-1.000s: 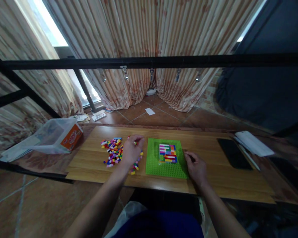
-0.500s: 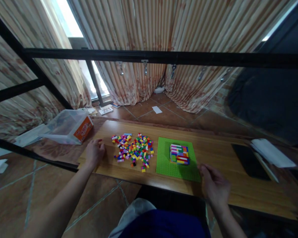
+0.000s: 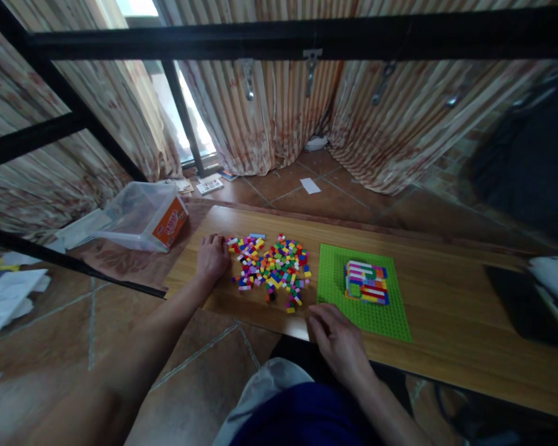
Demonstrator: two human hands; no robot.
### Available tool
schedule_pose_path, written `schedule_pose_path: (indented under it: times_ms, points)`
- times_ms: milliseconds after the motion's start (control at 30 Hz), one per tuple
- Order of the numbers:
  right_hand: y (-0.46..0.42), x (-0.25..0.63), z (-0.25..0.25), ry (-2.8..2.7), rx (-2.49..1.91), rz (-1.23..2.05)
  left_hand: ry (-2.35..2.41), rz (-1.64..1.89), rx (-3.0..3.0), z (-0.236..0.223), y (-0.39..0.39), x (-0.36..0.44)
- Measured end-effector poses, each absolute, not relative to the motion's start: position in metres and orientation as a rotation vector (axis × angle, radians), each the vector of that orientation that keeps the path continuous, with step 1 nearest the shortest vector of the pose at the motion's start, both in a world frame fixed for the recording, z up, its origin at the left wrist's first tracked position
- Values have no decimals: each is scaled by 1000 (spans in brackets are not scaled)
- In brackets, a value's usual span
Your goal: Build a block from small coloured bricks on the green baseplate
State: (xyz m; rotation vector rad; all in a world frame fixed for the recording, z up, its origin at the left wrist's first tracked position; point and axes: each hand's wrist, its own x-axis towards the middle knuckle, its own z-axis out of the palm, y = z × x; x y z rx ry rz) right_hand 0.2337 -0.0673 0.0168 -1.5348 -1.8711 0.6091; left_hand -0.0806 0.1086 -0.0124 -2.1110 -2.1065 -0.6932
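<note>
My left hand [image 3: 212, 258] rests at the left edge of a pile of loose toy bricks [image 3: 279, 263] in many colours. Its fingers are curled down beside the outermost bricks, and whatever they may pinch is hidden. A green baseplate [image 3: 330, 282] lies to the right of the pile, bearing a low block built of multicoloured bricks [image 3: 366, 282]. My right hand [image 3: 338, 339] is over the table's front edge, at the near left corner of the baseplate. Thumb and fingers are drawn together there; anything between them is too small to make out.
The wooden table [image 3: 446, 316] runs to the right, with a black flat object [image 3: 523, 303] at that end. A clear plastic box [image 3: 139, 217] with an orange label stands beyond the left end. A black metal bar [image 3: 279, 40] crosses above the far side.
My right hand has moved left, from the baseplate's right corner to its left corner. My left hand has moved to the edge of the brick pile. The view has shifted left and down.
</note>
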Motion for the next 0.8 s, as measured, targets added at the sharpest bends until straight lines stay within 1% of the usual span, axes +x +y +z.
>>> schedule_pose_path:
  times_ms: [167, 367, 633, 800]
  points:
    - [-49, 213, 13, -1955, -1684, 442, -2004, -705, -2201, -12, 107, -80]
    - [-42, 202, 12, -1978, -1783, 333, -1927, -669, -2304, -12, 109, -82]
    - [-43, 205, 7, -1961, -1754, 320, -1903, -686, -2271, -13, 109, -82]
    - [-43, 204, 5, -1986, -1619, 316, -1929, -663, -2257, -11, 108, -81]
